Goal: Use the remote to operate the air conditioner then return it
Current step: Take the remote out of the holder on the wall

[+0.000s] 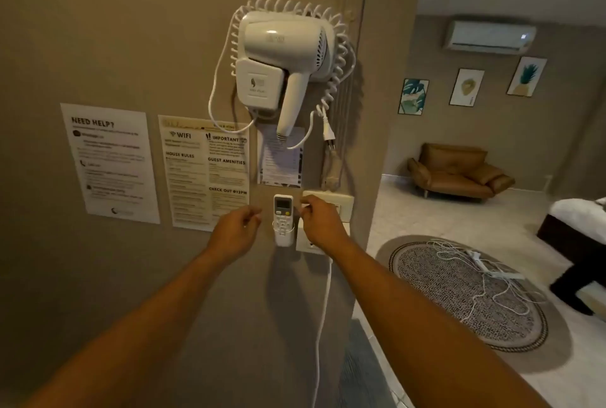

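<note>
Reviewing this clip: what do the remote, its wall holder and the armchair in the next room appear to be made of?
Remote: white hard plastic, matte, with small moulded buttons and a grey display window.
Wall holder: probably clear or translucent plastic, since the remote's lower half shows through it; too small to be sure.
Armchair: tan leather or leather-look upholstery, judging by its smooth, softly shiny, creased cushions; real or synthetic cannot be told.

White remote [283,220], white hair dryer [285,56], tan armchair [455,171], grey speckled round rug [459,296].
</note>
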